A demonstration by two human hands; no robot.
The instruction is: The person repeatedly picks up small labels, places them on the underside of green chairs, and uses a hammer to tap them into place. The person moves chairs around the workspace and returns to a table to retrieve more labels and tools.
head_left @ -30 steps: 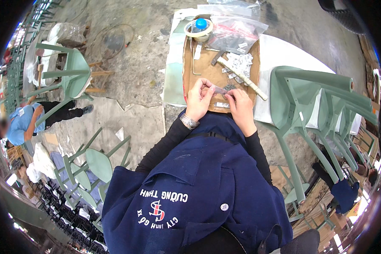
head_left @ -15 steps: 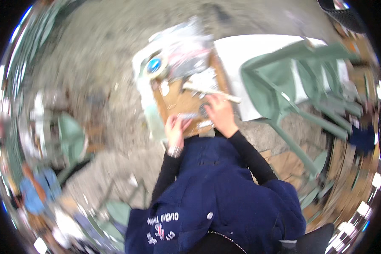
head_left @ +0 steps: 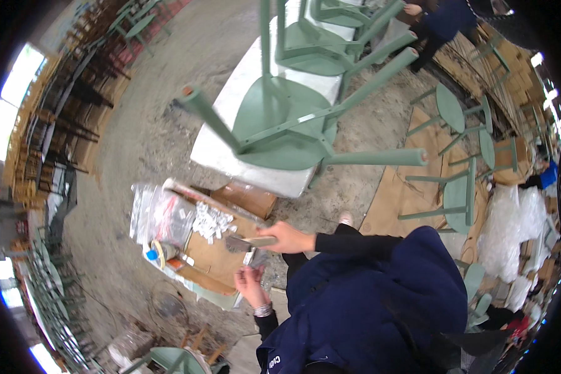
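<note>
My right hand is closed round the wooden handle of a hammer, whose dark head points left over the cardboard tray. Below it, at the tray's near edge, my left hand has its fingers curled together. Whatever they pinch, if anything, is too small to make out. Small white pieces lie heaped in the tray, beyond the hammer head. To their left are clear plastic bags, and nearer is a roll of tape with something blue by it.
Beyond the tray, an upturned green chair rests on a white-covered table, its legs sticking out toward me. More green chairs stand on cardboard at the right. A co-worker is at the far right.
My view has swung to the right, so the tray appears lower and further left. My right hand, earlier beside a pale stick in the tray, now holds the hammer raised.
</note>
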